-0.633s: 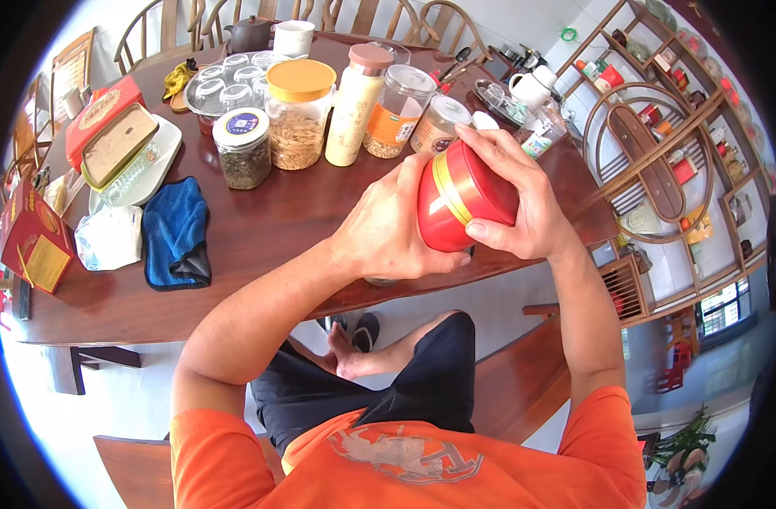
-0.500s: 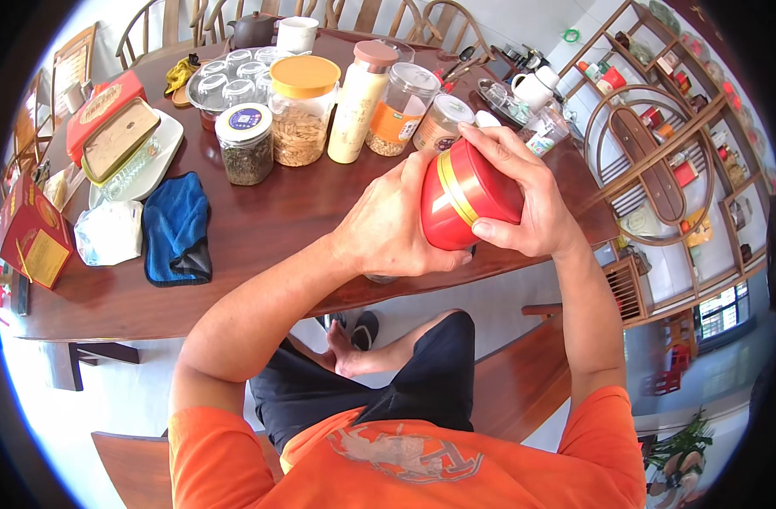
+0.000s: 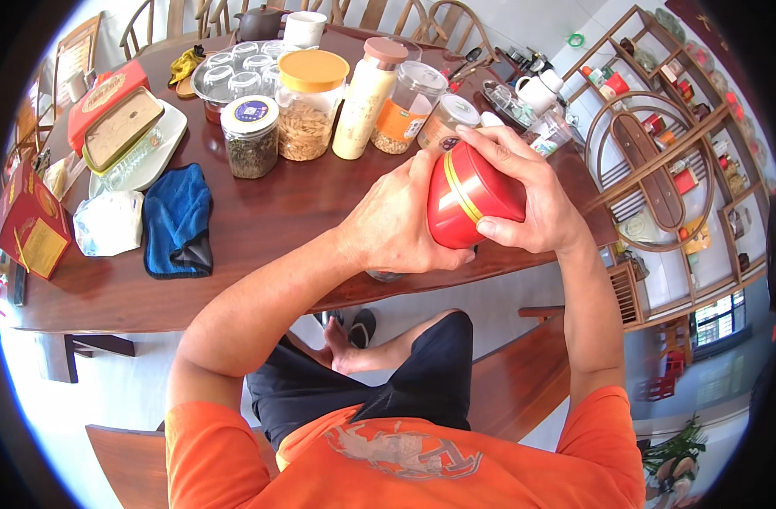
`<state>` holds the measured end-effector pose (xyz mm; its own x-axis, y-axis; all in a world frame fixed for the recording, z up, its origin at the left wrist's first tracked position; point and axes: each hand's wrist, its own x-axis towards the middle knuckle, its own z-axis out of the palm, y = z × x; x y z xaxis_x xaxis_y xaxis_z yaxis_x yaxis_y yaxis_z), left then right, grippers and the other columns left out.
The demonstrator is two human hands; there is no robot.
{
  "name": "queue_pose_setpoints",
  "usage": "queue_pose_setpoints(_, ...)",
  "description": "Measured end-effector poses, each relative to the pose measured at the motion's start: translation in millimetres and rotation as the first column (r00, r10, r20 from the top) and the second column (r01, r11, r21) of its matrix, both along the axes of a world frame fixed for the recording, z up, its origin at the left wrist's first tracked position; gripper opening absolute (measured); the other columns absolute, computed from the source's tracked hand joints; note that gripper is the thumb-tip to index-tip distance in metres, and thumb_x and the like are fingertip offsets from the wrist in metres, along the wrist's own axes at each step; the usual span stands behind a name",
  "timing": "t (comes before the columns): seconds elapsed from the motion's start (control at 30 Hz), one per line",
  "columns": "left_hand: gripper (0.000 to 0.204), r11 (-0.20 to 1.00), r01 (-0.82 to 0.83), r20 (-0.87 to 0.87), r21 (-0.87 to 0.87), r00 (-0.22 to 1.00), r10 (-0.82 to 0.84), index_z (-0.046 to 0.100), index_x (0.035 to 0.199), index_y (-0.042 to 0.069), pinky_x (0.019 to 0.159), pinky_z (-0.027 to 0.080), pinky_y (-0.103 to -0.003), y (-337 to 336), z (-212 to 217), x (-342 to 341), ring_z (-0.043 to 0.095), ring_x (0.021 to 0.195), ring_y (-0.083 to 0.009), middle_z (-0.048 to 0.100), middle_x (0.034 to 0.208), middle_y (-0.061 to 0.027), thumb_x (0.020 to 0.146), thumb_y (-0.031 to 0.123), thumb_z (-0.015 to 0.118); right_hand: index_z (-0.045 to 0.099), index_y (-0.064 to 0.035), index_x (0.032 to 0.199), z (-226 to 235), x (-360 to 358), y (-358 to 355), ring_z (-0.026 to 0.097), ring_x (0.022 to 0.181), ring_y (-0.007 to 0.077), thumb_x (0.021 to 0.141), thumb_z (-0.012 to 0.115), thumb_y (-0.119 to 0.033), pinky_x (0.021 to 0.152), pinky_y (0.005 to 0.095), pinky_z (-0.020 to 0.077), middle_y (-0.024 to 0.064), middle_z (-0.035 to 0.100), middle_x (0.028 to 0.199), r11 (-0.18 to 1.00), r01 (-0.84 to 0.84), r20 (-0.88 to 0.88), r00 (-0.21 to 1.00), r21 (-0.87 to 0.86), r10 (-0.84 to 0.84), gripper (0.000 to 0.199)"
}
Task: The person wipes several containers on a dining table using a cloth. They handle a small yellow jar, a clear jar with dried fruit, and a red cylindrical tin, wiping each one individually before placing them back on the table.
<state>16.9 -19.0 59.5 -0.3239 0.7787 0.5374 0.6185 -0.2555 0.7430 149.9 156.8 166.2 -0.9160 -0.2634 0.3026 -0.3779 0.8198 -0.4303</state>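
A red tin [image 3: 471,195] with a gold band is held tilted above the near right edge of the bench [image 3: 260,229]. It is gripped by the left hand [image 3: 400,225] and right hand [image 3: 532,199], fingers wrapped tight around it. Jars [image 3: 307,106] are lined up farther back.

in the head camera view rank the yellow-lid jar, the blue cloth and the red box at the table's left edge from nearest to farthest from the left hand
1. Yellow-lid jar, up and left of the left hand.
2. Blue cloth, farther left.
3. Red box, at the table's left edge.
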Motion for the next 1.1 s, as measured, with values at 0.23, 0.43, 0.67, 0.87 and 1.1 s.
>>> queue_pose_setpoints(0.23, 0.112, 0.999, -0.041, 0.023, 0.018, 0.999, 0.041, 0.039, 0.145, -0.012, 0.1, 0.058, -0.05, 3, -6, -1, 0.068, 0.118, -0.0478, 0.065, 0.129, -0.0327, 0.063, 0.038, 0.095, 0.042, -0.0011, 0.164, -8, -3, -5, 0.054, 0.134, 0.0395, 0.079, 0.091, -0.036, 0.116, 0.0471, 0.0449, 0.0225, 0.053, 0.145, 0.983, 0.024, -0.093, 0.996, 0.182, -0.007, 0.104)
queue_pose_setpoints(0.43, 0.11, 0.998, -0.051, 0.015, 0.037, 0.999, 0.051, 0.041, 0.146, -0.01, 0.102, 0.059, -0.049, 4, -6, -1, 0.072, 0.116, -0.044, 0.069, 0.128, -0.029, 0.063, 0.035, 0.097, 0.034, -0.0006, 0.166, -9, -4, -5, 0.047, 0.143, 0.0433, 0.079, 0.092, -0.038, 0.121, 0.0506, 0.039, 0.0244, 0.043, 0.158, 0.972, 0.0, -0.061, 0.998, 0.236, 0.015, 0.111)
queue_pose_setpoints(0.67, 0.119, 1.0, 0.003, 0.053, -0.03, 0.999, -0.001, 0.036, 0.151, -0.01, 0.106, 0.057, -0.049, 2, -3, -6, 0.067, 0.123, -0.0481, 0.062, 0.137, -0.0325, 0.061, 0.038, 0.096, 0.027, -0.0024, 0.17, -11, -3, -5, 0.044, 0.144, 0.0427, 0.078, 0.093, -0.043, 0.12, 0.0507, 0.0396, 0.0229, 0.04, 0.159, 0.962, 0.026, -0.028, 0.999, 0.273, -0.019, 0.12)
queue_pose_setpoints(0.87, 0.134, 0.965, -0.092, -0.05, 0.245, 0.993, 0.108, 0.024, 0.168, 0.006, 0.12, 0.047, -0.051, 9, -11, -8, 0.052, 0.141, -0.0484, 0.047, 0.155, -0.0309, 0.06, 0.032, 0.1, 0.024, 0.0051, 0.169, -39, -9, 8, 0.04, 0.155, 0.0315, 0.082, 0.088, -0.06, 0.128, 0.0459, 0.0308, 0.0226, 0.04, 0.168, 0.957, 0.064, -0.084, 0.992, -0.282, -0.091, 0.125)
queue_pose_setpoints(1.1, 0.13, 0.984, 0.008, 0.327, 0.177, 0.943, -0.066, 0.028, 0.164, 0.005, 0.115, 0.05, -0.046, 11, -10, -23, 0.06, 0.134, -0.0347, 0.055, 0.148, -0.0227, 0.06, 0.031, 0.102, -0.008, -0.0174, 0.174, -139, 11, -17, 0.05, 0.147, 0.0296, 0.077, 0.1, -0.021, 0.118, 0.0459, 0.0462, 0.0192, 0.035, 0.169, 0.537, 0.021, -0.049, 0.992, -0.843, -0.116, 0.145)
